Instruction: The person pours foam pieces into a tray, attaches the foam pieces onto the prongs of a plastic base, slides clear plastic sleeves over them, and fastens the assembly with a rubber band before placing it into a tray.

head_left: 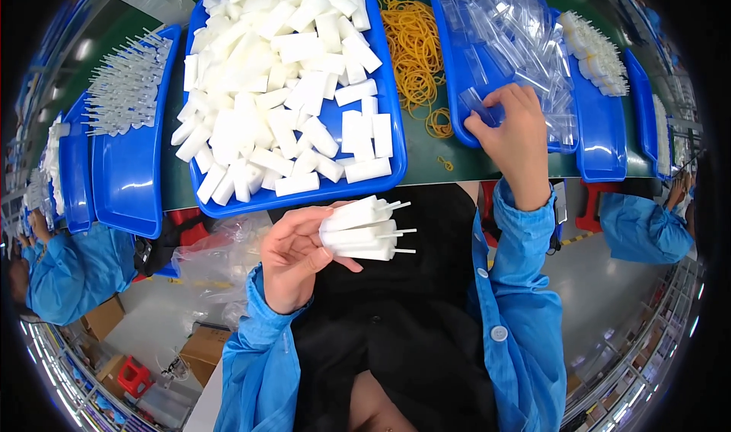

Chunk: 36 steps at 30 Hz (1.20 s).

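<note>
My left hand (pixel 293 253) is closed round a bundle of white foam pieces (pixel 358 230), with thin white sticks poking out to the right. It holds the bundle just off the near edge of a blue tray. My right hand (pixel 515 131) reaches into another blue tray, thumb and fingers curled round a clear plastic tube (pixel 471 99) near its left wall. Many similar clear tubes (pixel 495 17) lie piled beyond the hand. White foam blocks (pixel 266 74) heap up in the large blue tray (pixel 304 197) in front of my left hand.
Between the two trays lies a pile of yellow rubber bands (pixel 411 47), a few strays nearer me. Blue trays with white stick parts stand at left (pixel 126 196) and right (pixel 601 154) on the green table (pixel 434 169). Co-workers in blue sleeves sit at both sides.
</note>
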Motion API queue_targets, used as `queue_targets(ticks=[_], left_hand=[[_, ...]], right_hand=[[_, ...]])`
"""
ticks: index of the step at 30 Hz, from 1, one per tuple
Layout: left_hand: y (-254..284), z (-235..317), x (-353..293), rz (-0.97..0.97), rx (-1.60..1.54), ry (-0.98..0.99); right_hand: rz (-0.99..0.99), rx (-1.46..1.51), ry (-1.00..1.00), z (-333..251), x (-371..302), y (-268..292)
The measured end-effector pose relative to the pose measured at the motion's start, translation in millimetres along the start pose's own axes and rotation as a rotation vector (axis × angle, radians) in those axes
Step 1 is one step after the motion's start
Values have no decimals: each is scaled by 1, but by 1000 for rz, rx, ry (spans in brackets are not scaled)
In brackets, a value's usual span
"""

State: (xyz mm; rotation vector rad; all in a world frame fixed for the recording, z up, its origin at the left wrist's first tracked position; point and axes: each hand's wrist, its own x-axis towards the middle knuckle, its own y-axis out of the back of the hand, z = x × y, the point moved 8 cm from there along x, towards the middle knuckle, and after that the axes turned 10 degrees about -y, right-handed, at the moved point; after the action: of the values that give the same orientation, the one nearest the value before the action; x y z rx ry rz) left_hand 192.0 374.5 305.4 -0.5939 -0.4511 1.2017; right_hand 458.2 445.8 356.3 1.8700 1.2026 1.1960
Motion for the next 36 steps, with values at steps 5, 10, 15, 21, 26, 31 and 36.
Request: queue_targets(ticks=[5, 10, 15, 21, 26, 31, 36], left_hand=[[4, 0, -6, 3, -11, -2], [12, 5, -10, 25, -13, -39], [10, 8, -9, 30, 34, -62], [5, 7, -2, 39, 125, -67], [1, 6, 2, 37, 127, -72], [1, 8, 2, 11, 47, -78], [5, 13, 3, 33, 68, -118]], right_hand=[[-23, -18, 23, -6, 2, -2], [-136, 34, 1, 0, -4, -5], [-189, 120, 8, -21, -12, 0], [-121, 219, -54, -30, -23, 14], [-295, 527, -24, -37, -38, 5], [-331, 577, -106, -33, -33, -1], [-475, 690, -139, -60, -34, -16]])
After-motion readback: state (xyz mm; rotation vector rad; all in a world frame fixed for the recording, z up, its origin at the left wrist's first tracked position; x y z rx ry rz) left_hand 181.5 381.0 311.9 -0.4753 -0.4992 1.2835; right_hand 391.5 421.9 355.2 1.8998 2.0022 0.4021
